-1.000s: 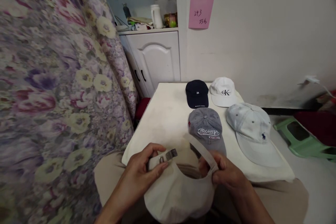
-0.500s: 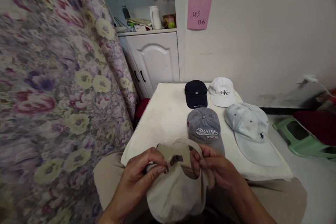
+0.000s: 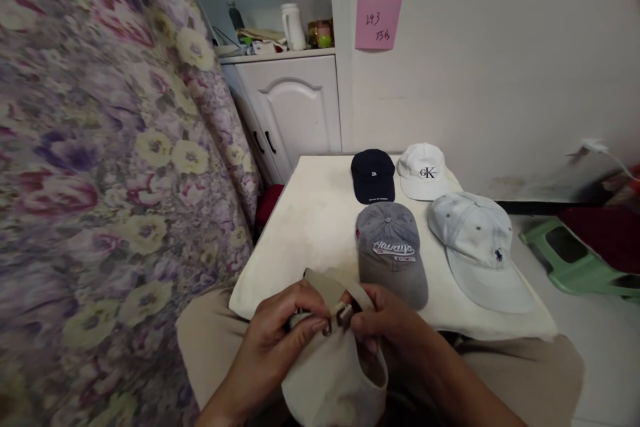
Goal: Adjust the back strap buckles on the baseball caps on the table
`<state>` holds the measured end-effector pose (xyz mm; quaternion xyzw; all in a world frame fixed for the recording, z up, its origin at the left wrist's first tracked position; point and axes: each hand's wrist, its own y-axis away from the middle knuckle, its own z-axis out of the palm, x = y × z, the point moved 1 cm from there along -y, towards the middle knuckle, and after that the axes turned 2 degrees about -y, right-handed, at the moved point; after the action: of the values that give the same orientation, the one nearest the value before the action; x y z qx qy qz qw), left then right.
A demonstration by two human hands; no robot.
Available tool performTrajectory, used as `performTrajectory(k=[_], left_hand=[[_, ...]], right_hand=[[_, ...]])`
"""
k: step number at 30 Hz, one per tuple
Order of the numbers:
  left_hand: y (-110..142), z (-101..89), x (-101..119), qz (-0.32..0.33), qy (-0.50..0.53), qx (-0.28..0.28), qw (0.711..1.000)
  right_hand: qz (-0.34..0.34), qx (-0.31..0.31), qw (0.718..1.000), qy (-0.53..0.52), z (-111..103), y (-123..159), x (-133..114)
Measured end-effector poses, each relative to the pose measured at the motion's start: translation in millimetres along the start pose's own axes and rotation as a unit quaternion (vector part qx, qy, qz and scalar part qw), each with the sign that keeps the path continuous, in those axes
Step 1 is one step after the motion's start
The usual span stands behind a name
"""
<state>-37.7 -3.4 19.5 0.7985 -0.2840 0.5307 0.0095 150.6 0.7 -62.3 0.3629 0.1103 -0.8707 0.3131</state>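
Both my hands hold a beige cap (image 3: 330, 373) over my lap, its back turned up toward me. My left hand (image 3: 280, 330) pinches the strap by the metal buckle (image 3: 336, 320). My right hand (image 3: 387, 327) pinches the other end of the strap right beside the buckle, so the fingertips of both hands nearly touch. The loose strap end (image 3: 320, 278) sticks up above my fingers. On the white table (image 3: 310, 227) ahead lie a grey cap (image 3: 393, 250), a pale blue cap (image 3: 475, 240), a navy cap (image 3: 373, 175) and a white cap (image 3: 423, 171).
A flowered curtain (image 3: 100, 167) hangs close on my left. A white cabinet (image 3: 290, 103) with a jug and clutter on top stands behind the table. A pink note (image 3: 379, 19) is stuck on the wall. A green stool (image 3: 575, 260) sits on the floor at right.
My right hand has moved left along the strap to meet my left hand at the buckle. The wide strap opening has closed up, and the cap has dropped a little lower.
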Motion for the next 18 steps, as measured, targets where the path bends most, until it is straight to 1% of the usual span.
performTrajectory(k=[5, 7, 9, 13, 15, 18], left_hand=[[-1.3, -0.2, 1.9, -0.019, -0.066, -0.007, 0.998], [-1.2, -1.0, 4.1, -0.011, -0.110, -0.020, 0.994], [-0.4, -1.3, 7.0, 0.011, -0.162, -0.031, 0.986], [2.5, 0.6, 12.0, 0.060, -0.257, -0.034, 0.964], [3.4, 2.3, 12.0, 0.057, -0.278, -0.035, 0.958], [2.4, 4.8, 10.4, 0.032, -0.274, -0.039, 0.960]], right_hand=[[-0.030, 0.027, 0.994, 0.097, -0.5, 0.0, -5.9], [-0.033, 0.037, 0.990, 0.131, -0.2, 0.2, -8.9], [-0.041, 0.046, 0.986, 0.157, 0.5, 0.5, -11.7], [-0.048, 0.062, 0.980, 0.182, 3.2, 0.6, -15.5], [-0.053, 0.067, 0.979, 0.186, 5.0, 0.4, -16.6], [-0.064, 0.065, 0.978, 0.188, 7.2, -0.1, -17.3]])
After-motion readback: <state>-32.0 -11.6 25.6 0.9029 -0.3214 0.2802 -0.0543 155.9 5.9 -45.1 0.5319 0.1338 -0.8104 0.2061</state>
